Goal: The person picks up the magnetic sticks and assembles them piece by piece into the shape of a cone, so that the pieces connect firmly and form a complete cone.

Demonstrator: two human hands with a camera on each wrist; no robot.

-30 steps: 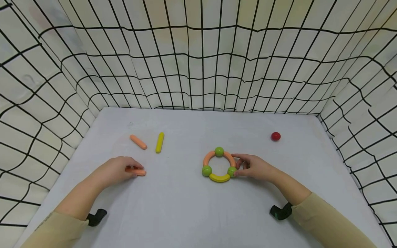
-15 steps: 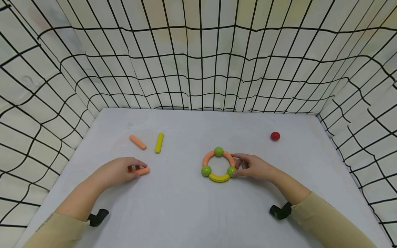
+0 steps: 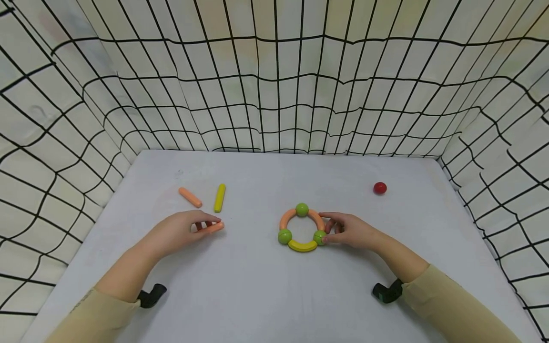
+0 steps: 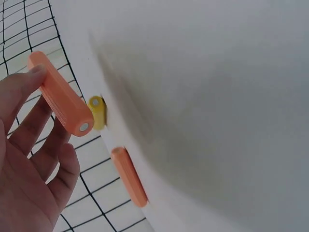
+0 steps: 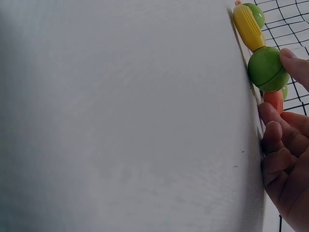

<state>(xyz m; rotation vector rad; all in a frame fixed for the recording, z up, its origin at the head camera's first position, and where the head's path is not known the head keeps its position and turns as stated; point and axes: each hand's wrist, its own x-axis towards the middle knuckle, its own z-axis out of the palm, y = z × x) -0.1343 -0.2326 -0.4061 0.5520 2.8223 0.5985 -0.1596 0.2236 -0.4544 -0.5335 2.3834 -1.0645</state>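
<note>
The fingers (image 4: 34, 121) of the left hand (image 3: 182, 232) are partly closed and pinch an orange bar (image 4: 63, 99) against the thumb; the bar is clear of the bench (image 3: 266, 295), and a grey disc (image 4: 84, 127) shows in its end face. The right hand (image 3: 351, 232) grips a ring (image 3: 302, 246), which lies on the bench: thumb on a green ball (image 5: 267, 68), index finger at the adjoining orange arc (image 5: 273, 100). The ring consists of three green balls, two orange arcs and one yellow arc. The held bar and the ring are well apart. Beyond the left hand lie a second orange bar (image 3: 190, 196) and a yellow bar (image 3: 219, 198), near each other, not touching. A red ball (image 3: 380, 188) rests beyond the right hand. A black net (image 3: 279, 85) borders the bench.
</note>
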